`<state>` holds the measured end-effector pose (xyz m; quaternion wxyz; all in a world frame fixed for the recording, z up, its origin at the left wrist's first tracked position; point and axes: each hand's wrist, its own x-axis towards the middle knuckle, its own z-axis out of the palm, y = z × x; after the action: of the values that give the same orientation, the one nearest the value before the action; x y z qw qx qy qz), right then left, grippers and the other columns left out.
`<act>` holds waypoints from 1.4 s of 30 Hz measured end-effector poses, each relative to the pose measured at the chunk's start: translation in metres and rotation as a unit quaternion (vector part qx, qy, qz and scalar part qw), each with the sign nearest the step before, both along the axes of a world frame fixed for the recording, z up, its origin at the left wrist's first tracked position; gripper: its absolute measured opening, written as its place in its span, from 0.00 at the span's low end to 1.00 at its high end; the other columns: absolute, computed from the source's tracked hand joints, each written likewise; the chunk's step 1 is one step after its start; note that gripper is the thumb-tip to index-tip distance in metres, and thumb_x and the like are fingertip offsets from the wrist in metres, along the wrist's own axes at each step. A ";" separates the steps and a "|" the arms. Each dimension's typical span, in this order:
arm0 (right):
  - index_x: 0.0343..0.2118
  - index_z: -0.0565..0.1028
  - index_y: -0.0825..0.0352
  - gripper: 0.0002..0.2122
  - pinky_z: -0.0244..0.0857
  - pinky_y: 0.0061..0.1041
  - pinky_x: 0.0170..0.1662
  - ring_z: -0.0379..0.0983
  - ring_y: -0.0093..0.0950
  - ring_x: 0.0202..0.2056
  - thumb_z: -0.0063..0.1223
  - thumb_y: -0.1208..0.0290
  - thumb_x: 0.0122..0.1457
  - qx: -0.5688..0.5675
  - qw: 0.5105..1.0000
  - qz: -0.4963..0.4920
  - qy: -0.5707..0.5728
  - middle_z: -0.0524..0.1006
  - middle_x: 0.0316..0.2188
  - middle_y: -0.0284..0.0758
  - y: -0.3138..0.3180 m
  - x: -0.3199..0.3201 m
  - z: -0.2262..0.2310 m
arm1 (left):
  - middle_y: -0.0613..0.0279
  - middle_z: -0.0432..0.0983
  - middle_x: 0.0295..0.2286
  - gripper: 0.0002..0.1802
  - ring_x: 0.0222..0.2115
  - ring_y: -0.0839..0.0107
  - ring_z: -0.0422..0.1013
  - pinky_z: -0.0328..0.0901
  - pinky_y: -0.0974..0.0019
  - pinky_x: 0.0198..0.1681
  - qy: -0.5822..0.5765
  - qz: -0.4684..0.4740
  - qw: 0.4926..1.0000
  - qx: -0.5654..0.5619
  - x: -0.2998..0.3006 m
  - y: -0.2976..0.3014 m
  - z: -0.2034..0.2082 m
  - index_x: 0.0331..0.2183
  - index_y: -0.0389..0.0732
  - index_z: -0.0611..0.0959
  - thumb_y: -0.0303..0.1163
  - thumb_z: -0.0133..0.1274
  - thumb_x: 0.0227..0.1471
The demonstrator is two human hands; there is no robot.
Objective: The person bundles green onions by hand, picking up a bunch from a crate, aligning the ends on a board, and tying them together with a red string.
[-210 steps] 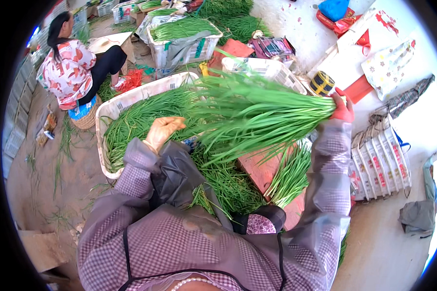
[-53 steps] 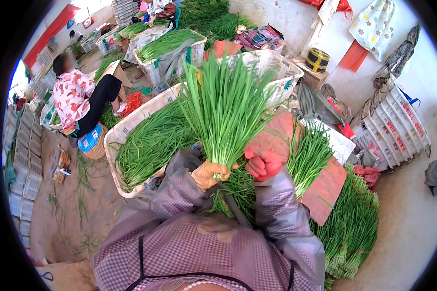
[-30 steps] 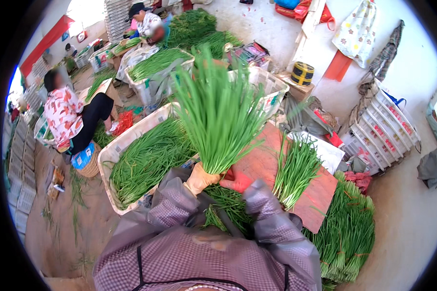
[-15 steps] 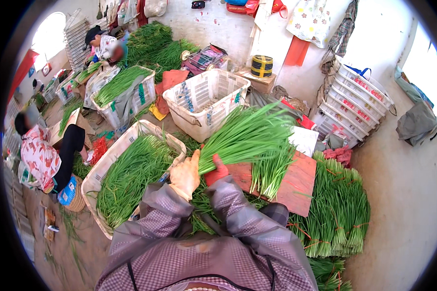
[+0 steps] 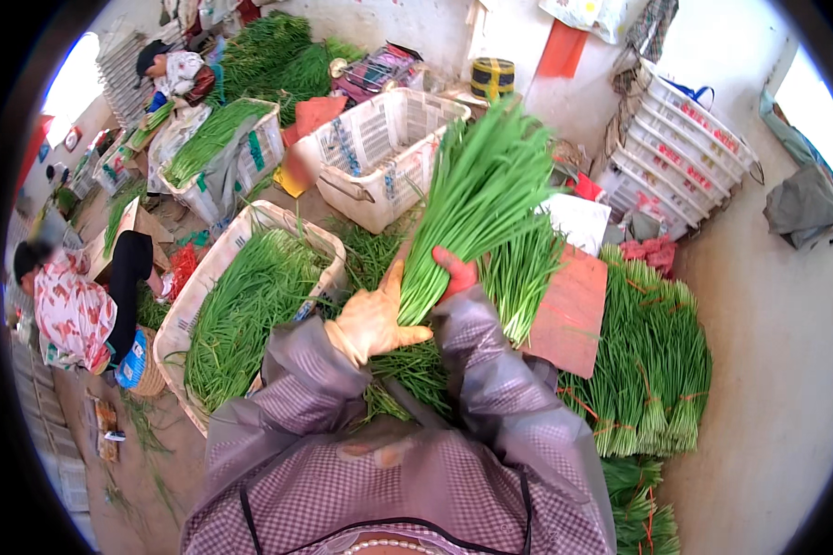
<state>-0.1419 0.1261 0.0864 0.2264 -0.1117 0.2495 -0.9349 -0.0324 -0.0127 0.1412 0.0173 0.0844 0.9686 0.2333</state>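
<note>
Green bunch [image 5: 479,199]: held, tilted
Left hand [image 5: 372,319]: fingers spread at its bottom
Right hand [image 5: 457,274]: thumb pressed on it, other fingers hidden

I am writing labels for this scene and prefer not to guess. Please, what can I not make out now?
All in the head view:
Right hand: fingers mostly hidden behind the bunch of greens.
Red board: its left part covered by the loose greens on it.
Flowered cloth: cut off by the upper edge.
Lower tied bundles: cut off by the lower edge.
Seated person at left: face blurred.
</note>
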 end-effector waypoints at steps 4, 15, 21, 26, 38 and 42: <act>0.47 0.69 0.67 0.23 0.72 0.40 0.40 0.74 0.37 0.38 0.61 0.72 0.47 0.017 0.999 0.031 -0.040 0.76 0.37 0.40 0.031 0.004 0.055 | 0.38 0.62 0.51 0.64 0.50 0.44 0.63 0.62 0.56 0.48 -0.008 -0.146 0.989 0.039 -0.035 0.003 0.046 0.61 0.39 0.42 0.75 0.45 0.37; 0.46 0.71 0.68 0.20 0.70 0.43 0.46 0.76 0.41 0.38 0.58 0.69 0.49 0.092 0.990 0.029 -0.102 0.77 0.38 0.44 0.175 -0.082 0.036 | 0.55 0.65 0.48 0.52 0.50 0.67 0.62 0.59 0.63 0.53 -0.052 -0.213 0.864 0.453 -0.162 0.140 -0.013 0.57 0.36 0.56 0.55 0.61 0.41; 0.44 0.73 0.67 0.18 0.70 0.42 0.45 0.76 0.40 0.38 0.60 0.70 0.48 0.133 0.961 0.071 -0.230 0.78 0.38 0.41 0.208 -0.104 -0.029 | 0.49 0.63 0.51 0.59 0.53 0.60 0.61 0.58 0.61 0.55 -0.091 -0.156 0.870 0.458 -0.180 0.179 -0.077 0.57 0.36 0.57 0.58 0.66 0.31; 0.55 0.62 0.70 0.36 0.66 0.34 0.50 0.71 0.37 0.46 0.68 0.66 0.43 0.387 0.906 -0.166 -0.043 0.73 0.46 0.45 0.215 -0.121 -0.105 | 0.48 0.62 0.52 0.61 0.53 0.59 0.60 0.57 0.61 0.55 -0.101 -0.124 0.925 0.344 -0.186 0.187 -0.125 0.58 0.36 0.54 0.61 0.64 0.32; 0.58 0.61 0.41 0.32 0.41 0.47 0.62 0.41 0.55 0.62 0.57 0.52 0.48 0.707 0.522 -0.229 0.418 0.48 0.64 0.43 0.196 -0.113 -0.107 | 0.23 0.60 0.47 0.71 0.50 0.43 0.63 0.60 0.57 0.53 -0.228 -0.021 0.973 0.022 -0.174 0.189 -0.154 0.54 0.16 0.50 0.75 0.49 0.33; 0.53 0.69 0.41 0.23 0.42 0.47 0.62 0.41 0.55 0.62 0.54 0.53 0.51 0.709 0.536 -0.196 0.414 0.49 0.64 0.40 0.209 -0.122 -0.128 | 0.28 0.66 0.44 0.61 0.47 0.47 0.67 0.63 0.56 0.50 -0.174 -0.116 0.976 -0.063 -0.182 0.178 -0.134 0.52 0.19 0.60 0.70 0.49 0.38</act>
<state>-0.2640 0.3350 -0.0411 -0.0860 -0.2379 0.9121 -0.3226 -0.2148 0.1656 0.0072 0.2181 0.1525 0.9471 0.1792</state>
